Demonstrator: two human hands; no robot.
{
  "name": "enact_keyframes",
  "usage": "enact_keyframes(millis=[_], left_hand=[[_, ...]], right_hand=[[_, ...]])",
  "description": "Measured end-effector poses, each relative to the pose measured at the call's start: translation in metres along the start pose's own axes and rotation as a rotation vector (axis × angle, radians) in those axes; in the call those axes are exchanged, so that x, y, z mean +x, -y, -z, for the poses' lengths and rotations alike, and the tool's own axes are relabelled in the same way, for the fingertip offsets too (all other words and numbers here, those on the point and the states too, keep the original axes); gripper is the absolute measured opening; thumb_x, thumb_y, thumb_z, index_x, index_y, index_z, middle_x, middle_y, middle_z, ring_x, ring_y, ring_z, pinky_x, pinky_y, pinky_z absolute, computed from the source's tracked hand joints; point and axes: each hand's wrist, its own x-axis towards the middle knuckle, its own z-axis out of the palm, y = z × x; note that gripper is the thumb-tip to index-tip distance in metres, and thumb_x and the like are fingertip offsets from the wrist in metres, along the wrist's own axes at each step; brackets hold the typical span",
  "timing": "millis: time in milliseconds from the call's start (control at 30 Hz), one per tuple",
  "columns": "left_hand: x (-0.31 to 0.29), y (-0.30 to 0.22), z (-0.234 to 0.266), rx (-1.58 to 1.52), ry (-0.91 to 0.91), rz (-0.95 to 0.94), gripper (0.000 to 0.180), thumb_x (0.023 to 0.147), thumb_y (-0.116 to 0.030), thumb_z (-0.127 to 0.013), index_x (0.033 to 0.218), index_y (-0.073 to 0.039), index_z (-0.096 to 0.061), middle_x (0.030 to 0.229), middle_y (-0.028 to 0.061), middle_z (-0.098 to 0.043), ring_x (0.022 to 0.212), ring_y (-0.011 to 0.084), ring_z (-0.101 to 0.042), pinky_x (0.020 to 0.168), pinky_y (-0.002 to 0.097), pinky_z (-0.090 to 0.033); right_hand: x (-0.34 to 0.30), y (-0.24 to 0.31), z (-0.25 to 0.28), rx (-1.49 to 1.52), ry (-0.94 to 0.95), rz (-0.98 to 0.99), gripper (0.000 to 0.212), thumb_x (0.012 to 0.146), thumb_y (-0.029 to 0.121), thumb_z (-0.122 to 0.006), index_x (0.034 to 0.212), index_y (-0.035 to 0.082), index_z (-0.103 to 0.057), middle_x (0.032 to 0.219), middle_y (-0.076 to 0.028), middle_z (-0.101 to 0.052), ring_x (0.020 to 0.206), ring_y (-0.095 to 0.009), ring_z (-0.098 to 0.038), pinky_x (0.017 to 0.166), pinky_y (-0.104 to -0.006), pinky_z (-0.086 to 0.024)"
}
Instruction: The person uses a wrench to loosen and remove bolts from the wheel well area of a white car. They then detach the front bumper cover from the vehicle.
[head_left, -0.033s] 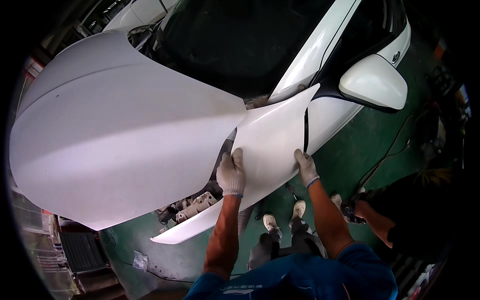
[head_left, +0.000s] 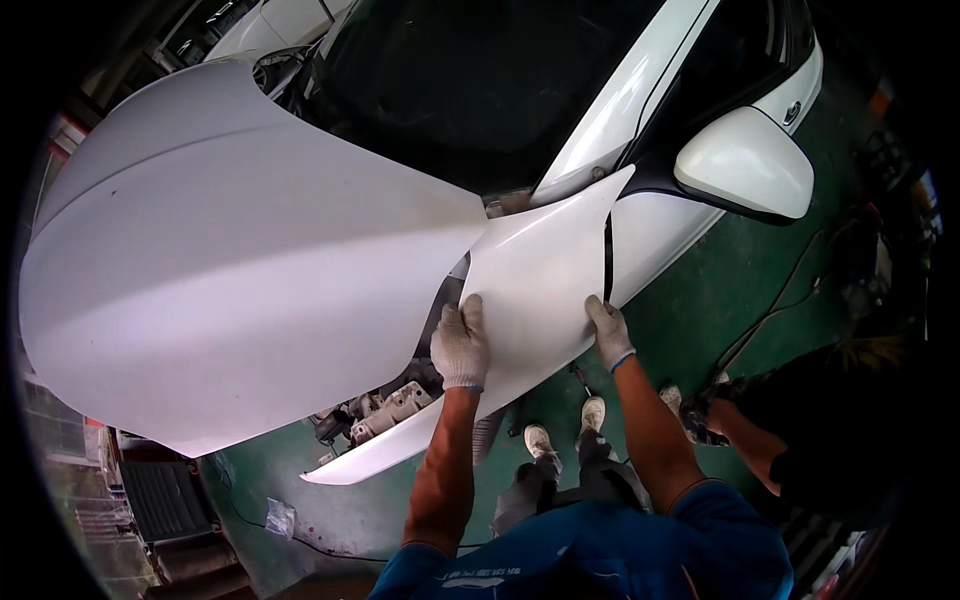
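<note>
A white front fender [head_left: 535, 260] sits at the car's near side, between the hood and the front door. My left hand [head_left: 461, 345], in a knitted whitish glove, grips the fender's inner edge beside the hood. Around the edge by the door is my right hand [head_left: 610, 335], gloved the same way, thumb on top of the panel. Fingers of both hands are partly hidden by the panel. The fender's narrow front end reaches out past the hood corner. A dark gap separates its rear edge from the door [head_left: 650, 235]. The pale hood [head_left: 260, 260] lies left of it.
A white side mirror [head_left: 745, 165] juts out at the right. Engine-bay parts [head_left: 392, 412] show under the hood edge. Another person's arm [head_left: 745, 440] is close on my right. Hoses [head_left: 770, 315] and a clear plastic bag [head_left: 281, 518] lie on the green floor.
</note>
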Motion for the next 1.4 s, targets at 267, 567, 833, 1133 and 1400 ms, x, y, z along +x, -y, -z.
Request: enact_keyframes(millis=[267,567,833,1133,1400], left_hand=[[0.000,-0.008,-0.002,0.017,-0.036,-0.009,0.057,0.100,-0.055,-0.049,0.088,-0.001,-0.061,0.080,0.0275,-0.067,0.080,0.0489,-0.065,0.069,0.0555,-0.051],[-0.003,-0.019,-0.010,0.000,-0.061,0.025,0.060,0.100,-0.057,-0.048,0.084,0.000,-0.060,0.075,0.0266,-0.065,0.078,0.0493,-0.064,0.066,0.0517,-0.050],[-0.002,-0.025,-0.007,-0.030,-0.121,0.107,0.061,0.099,-0.058,-0.050,0.084,0.000,-0.061,0.071,0.0235,-0.063,0.067,0.0447,-0.061,0.064,0.0452,-0.050],[-0.005,-0.017,-0.009,-0.114,-0.097,0.138,0.056,0.103,-0.050,-0.051,0.095,0.004,-0.067,0.075,0.0114,-0.069,0.066,0.0171,-0.059,0.065,0.0341,-0.050],[-0.006,-0.035,0.001,-0.156,-0.025,0.188,0.065,0.104,-0.053,-0.045,0.105,0.008,-0.067,0.085,0.0119,-0.070,0.074,0.0189,-0.061,0.068,0.0337,-0.050]], right_hand=[[-0.017,0.028,0.002,0.001,0.032,-0.033,0.047,0.091,0.044,-0.069,0.107,0.000,-0.068,0.094,-0.001,-0.062,0.088,-0.010,-0.053,0.081,-0.0296,-0.044],[-0.011,0.031,0.019,0.039,0.110,-0.067,0.036,0.095,0.032,-0.067,0.112,0.000,-0.066,0.097,0.002,-0.062,0.088,-0.009,-0.053,0.081,-0.0280,-0.045],[0.000,0.014,0.025,-0.225,0.172,0.009,0.040,0.096,0.031,-0.065,0.118,-0.002,-0.062,0.104,-0.011,-0.066,0.094,-0.024,-0.061,0.085,-0.0367,-0.048],[-0.009,0.023,0.039,-0.514,0.281,0.170,0.035,0.092,0.038,-0.067,0.110,0.008,-0.069,0.103,-0.017,-0.069,0.098,-0.034,-0.066,0.087,-0.0417,-0.051],[-0.028,0.078,0.037,-0.252,0.354,-0.014,0.046,0.091,0.045,-0.064,0.113,0.004,-0.069,0.100,-0.019,-0.072,0.094,-0.032,-0.069,0.084,-0.0409,-0.052]])
